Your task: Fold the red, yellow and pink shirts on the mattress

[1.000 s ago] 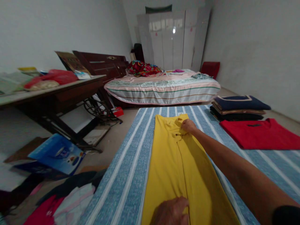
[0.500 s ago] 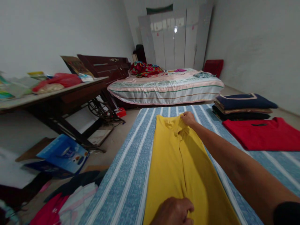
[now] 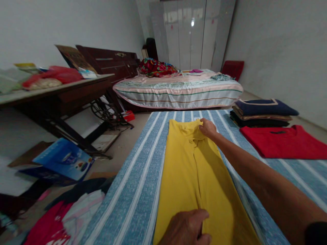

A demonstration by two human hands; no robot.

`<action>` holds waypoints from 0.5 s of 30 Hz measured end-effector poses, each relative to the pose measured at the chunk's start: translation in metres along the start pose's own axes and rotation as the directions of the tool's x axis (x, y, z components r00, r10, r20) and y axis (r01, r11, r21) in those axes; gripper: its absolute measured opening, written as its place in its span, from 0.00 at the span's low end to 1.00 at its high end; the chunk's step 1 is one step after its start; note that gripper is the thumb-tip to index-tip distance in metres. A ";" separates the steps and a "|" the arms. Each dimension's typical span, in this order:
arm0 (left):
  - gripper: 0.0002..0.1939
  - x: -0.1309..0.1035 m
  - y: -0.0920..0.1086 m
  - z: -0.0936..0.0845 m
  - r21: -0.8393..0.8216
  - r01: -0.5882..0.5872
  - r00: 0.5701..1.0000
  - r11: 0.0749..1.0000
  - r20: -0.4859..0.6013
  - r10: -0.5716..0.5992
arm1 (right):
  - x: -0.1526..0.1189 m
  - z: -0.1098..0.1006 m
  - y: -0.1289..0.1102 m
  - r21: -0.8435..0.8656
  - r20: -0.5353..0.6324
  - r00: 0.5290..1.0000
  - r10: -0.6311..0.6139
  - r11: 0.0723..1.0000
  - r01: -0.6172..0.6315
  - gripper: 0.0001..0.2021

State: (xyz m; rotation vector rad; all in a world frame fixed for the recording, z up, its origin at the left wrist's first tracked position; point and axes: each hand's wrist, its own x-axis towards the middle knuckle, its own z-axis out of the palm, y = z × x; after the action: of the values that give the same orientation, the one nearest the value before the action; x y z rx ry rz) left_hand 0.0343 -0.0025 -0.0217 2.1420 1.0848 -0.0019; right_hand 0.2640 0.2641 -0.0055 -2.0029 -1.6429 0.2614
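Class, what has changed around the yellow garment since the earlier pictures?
The right hand has shifted slightly forward, to the far edge of the yellow cloth garment; the raised fabric loop beside it no longer shows. The left hand stays at the garment's near part; the folded red top lies unchanged.

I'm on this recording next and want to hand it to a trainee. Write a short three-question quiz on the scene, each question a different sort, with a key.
1. Multiple choice. Which hand is at the far end of the yellow garment? A) left B) right
2. True or false: the red garment lies nearer the camera than the folded stack.
3. Fill in: the striped cloth under the yellow garment is blue and ____.

Key:
1. B, the right hand.
2. True.
3. White.
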 end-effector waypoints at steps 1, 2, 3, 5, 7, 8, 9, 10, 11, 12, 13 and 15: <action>0.18 -0.004 0.003 0.001 0.000 0.008 1.000 1.000 -0.018 -0.008 | -0.010 -0.004 0.001 -0.006 0.011 1.000 -0.025 1.000 0.025 0.20; 0.19 -0.008 0.005 0.002 0.004 0.011 0.999 1.000 -0.039 -0.011 | -0.021 -0.009 0.002 -0.008 0.026 0.998 -0.055 0.998 0.056 0.20; 0.21 -0.012 0.006 0.004 0.017 0.007 0.998 1.000 -0.069 -0.006 | -0.034 -0.014 0.003 -0.007 0.043 0.995 -0.089 0.996 0.090 0.18; 0.23 -0.021 0.007 0.010 0.076 -0.022 0.990 0.997 -0.139 0.033 | -0.063 -0.025 0.007 0.004 0.079 0.984 -0.159 0.987 0.159 0.14; 0.23 -0.030 0.005 0.017 0.156 -0.067 0.974 0.986 -0.206 0.098 | -0.097 -0.035 0.012 0.028 0.111 0.968 -0.226 0.974 0.224 0.12; 0.23 -0.035 0.004 0.020 0.195 -0.076 0.962 0.978 -0.244 0.123 | -0.116 -0.039 0.015 0.045 0.125 0.958 -0.259 0.966 0.255 0.11; 0.22 -0.040 0.003 0.022 0.233 -0.074 0.948 0.970 -0.286 0.141 | -0.136 -0.042 0.019 0.065 0.138 0.946 -0.293 0.956 0.286 0.11; 0.20 -0.045 0.002 0.024 0.267 -0.064 0.932 0.962 -0.330 0.154 | -0.157 -0.044 0.022 0.086 0.153 0.934 -0.324 0.945 0.314 0.10; 0.17 -0.051 0.001 0.024 0.297 -0.046 0.913 0.954 -0.376 0.161 | -0.179 -0.046 0.025 0.117 0.163 0.919 -0.358 0.932 0.342 0.10; 0.15 -0.056 0.000 0.024 0.325 -0.026 0.891 0.945 -0.421 0.169 | -0.200 -0.047 0.027 0.191 0.154 0.897 -0.415 0.903 0.385 0.10; 0.13 -0.062 -0.001 0.023 0.348 -0.010 0.870 0.937 -0.459 0.179 | -0.220 -0.048 0.029 0.252 0.149 0.874 -0.462 0.873 0.418 0.10; 0.11 -0.072 -0.004 0.019 0.383 0.010 0.834 0.924 -0.513 0.203 | -0.257 -0.051 0.029 0.323 0.161 0.825 -0.541 0.819 0.474 0.09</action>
State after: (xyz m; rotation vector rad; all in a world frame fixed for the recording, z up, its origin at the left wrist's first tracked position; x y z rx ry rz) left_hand -0.0091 -0.0630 -0.0160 2.6300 1.3743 0.5261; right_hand 0.2506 0.0014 -0.0238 -1.2993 -2.1053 0.5156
